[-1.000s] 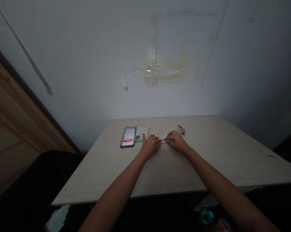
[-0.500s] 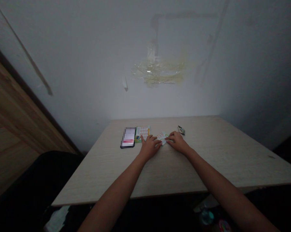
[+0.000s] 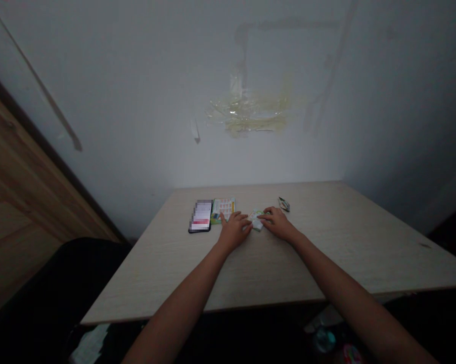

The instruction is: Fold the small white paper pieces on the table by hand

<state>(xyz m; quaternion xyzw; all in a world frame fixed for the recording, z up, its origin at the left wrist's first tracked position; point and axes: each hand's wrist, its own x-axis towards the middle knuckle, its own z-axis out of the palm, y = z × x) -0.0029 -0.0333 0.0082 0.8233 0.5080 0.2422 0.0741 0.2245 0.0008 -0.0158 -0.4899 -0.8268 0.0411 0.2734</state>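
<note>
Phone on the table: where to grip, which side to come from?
Likely best: pinch the phone by its long edges near the close end, coming from the person's side. It lies flat, screen up, long axis pointing away; the printed sheet crowds the far part of its right edge.

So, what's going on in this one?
A person's left hand and right hand are at work on a small printed paper on the table. Beyond the left hand lies a printed sheet, with a phone-like device beside it; a small dark-edged item lies beyond the right hand.
</note>
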